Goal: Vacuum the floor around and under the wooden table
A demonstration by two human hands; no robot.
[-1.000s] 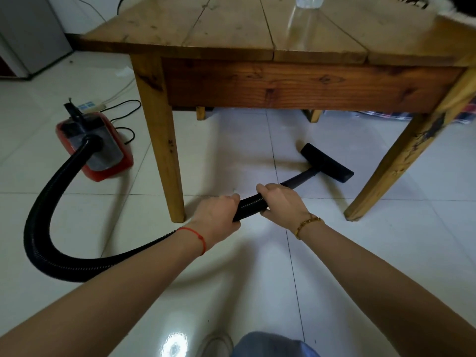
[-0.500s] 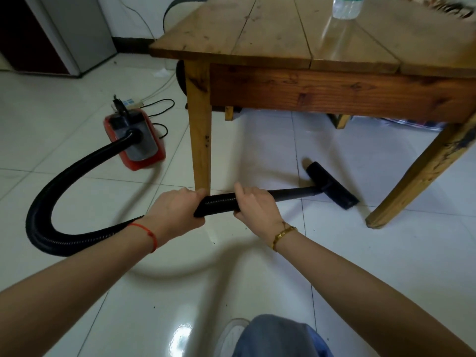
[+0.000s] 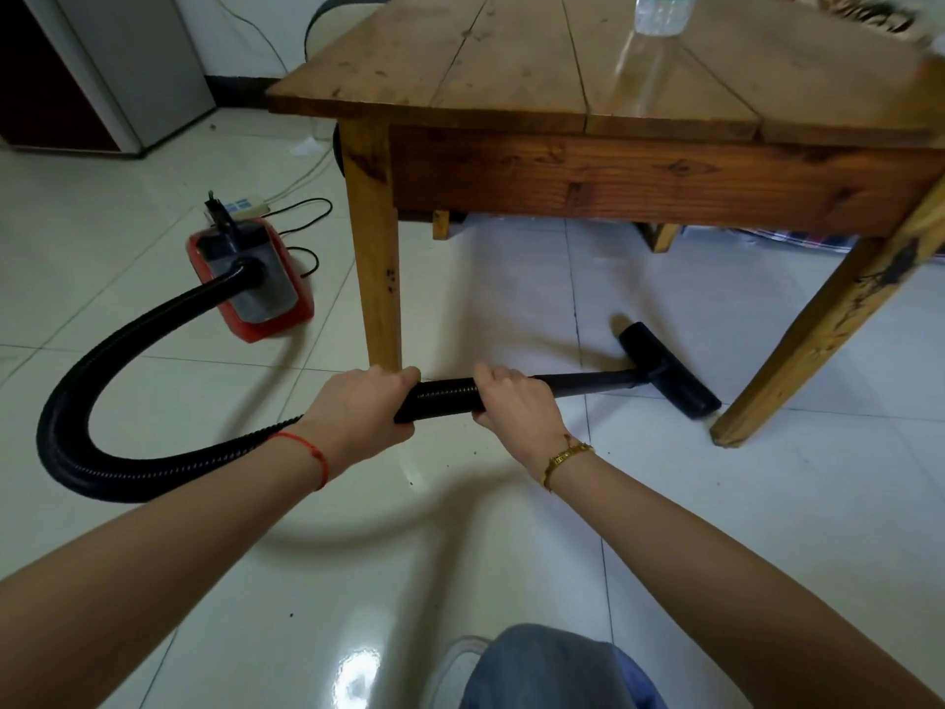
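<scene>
Fingers of the left hand are wrapped over the ribbed cuff of the hose, and the right hand is curled round the same black tube just ahead of it, where the cuff meets the smooth wand. Both grips are closed; the fingertips are hidden under the tube.

With the wooden table as landmark: the hands sit just in front of its near left leg. The wand runs from them to the right, along the table's front edge and low over the tiles. The floor nozzle lies flat on the floor under that front edge, close beside the near right leg but not plainly touching it. The red vacuum body stands outside the table to the left of the left leg, and the hose loops from it round to the left hand.

The step in hand looks like sweeping the strip under the front edge. To do it well, I would keep the nozzle flat on the tiles, let the right hand steer and the left feed hose, and turn the head before it knocks the right leg. A few dark specks lie on the tiles nearer the person than the table, so that patch probably needs a pass too. The hose loop could snag the left leg if pulled tight.
</scene>
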